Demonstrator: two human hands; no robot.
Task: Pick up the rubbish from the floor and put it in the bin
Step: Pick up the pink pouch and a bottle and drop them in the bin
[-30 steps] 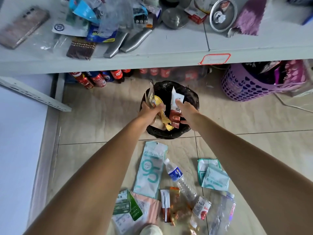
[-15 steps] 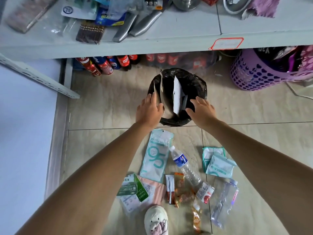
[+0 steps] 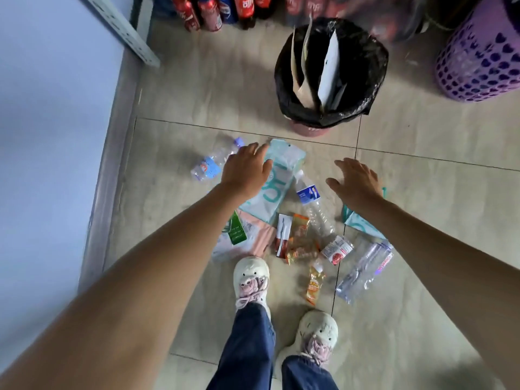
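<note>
The bin point(image 3: 365, 88), lined with a black bag, stands on the tiled floor with cardboard and white paper sticking out of it. Rubbish lies scattered in front of it. My left hand point(image 3: 247, 168) hovers open over a pale teal packet point(image 3: 277, 190), beside a crushed clear bottle point(image 3: 209, 163). My right hand point(image 3: 356, 182) is open and empty above another teal packet point(image 3: 363, 225). Between my hands lies a plastic bottle with a blue label point(image 3: 313, 206). Nearer my feet are orange snack wrappers point(image 3: 299, 240), a pink packet point(image 3: 259, 237) and a clear bottle point(image 3: 365, 267).
Several cola bottles point(image 3: 222, 9) stand in a row at the back. A purple perforated basket point(image 3: 481, 57) stands right of the bin. A grey wall and metal bracket point(image 3: 123, 32) line the left side. My white shoes point(image 3: 251, 277) stand just behind the rubbish.
Both hands have let go of the rubbish in the bin and drawn back, down over the litter on the floor. The view has tilted down, so the shelf is out of sight.
</note>
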